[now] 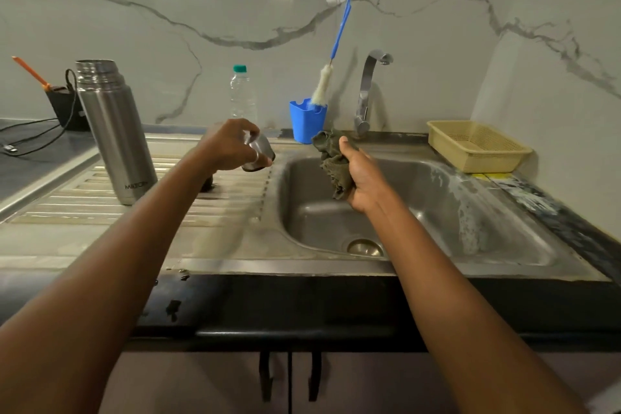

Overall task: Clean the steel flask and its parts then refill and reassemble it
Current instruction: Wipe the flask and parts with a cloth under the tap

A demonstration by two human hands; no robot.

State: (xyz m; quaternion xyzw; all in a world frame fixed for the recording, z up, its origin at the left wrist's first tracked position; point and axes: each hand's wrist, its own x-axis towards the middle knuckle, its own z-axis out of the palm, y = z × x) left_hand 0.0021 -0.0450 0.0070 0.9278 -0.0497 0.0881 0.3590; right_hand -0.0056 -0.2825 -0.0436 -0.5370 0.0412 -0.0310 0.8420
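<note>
The steel flask [114, 134] stands upright and uncapped on the ribbed drainboard [67, 208] at the left. My left hand [228, 144] grips the flask's steel cup lid [260, 153] above the drainboard's right edge, tilted on its side. My right hand [361, 178] holds a crumpled dark green cloth [332, 161] over the sink basin [420, 212]. A small dark part [207, 185] lies on the drainboard under my left forearm, mostly hidden.
A clear water bottle [242, 96] with a green cap stands by the wall. A blue holder [307, 123] keeps a blue-handled bottle brush [331, 67]. The tap [368, 91] rises behind the basin. A yellow basket [477, 144] sits at right; cables lie at far left.
</note>
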